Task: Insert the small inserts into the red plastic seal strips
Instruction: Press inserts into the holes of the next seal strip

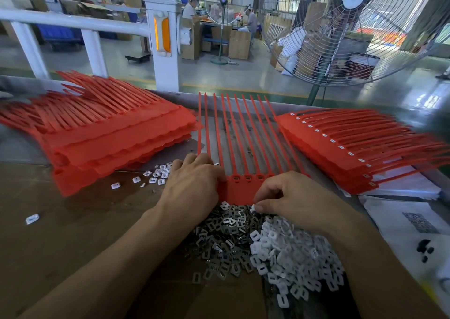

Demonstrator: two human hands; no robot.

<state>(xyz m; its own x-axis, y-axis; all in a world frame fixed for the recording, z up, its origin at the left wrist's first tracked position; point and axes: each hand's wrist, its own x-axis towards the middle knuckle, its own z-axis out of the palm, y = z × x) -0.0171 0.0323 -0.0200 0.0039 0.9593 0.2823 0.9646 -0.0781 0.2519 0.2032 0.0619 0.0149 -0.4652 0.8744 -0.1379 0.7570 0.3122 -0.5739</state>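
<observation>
Inserts being fitted into a red seal strip at a workbench.

Nearest, a heap of grey metal inserts (226, 243) and white plastic inserts (294, 257) is being kept on the table (60, 233). Just beyond it, one small white insert (253, 208) is being pinched by the curled fingers of the right hand (289, 197), at the near edge of the red seal strip (239, 189). The strip's left end is being pressed down by the left hand (192, 182), fingers bent. Farther left, a stack of red strips (109, 136) is lying; another stack (353, 153), with white inserts showing, is lying right. A large fan (353, 26) is standing beyond.
</observation>
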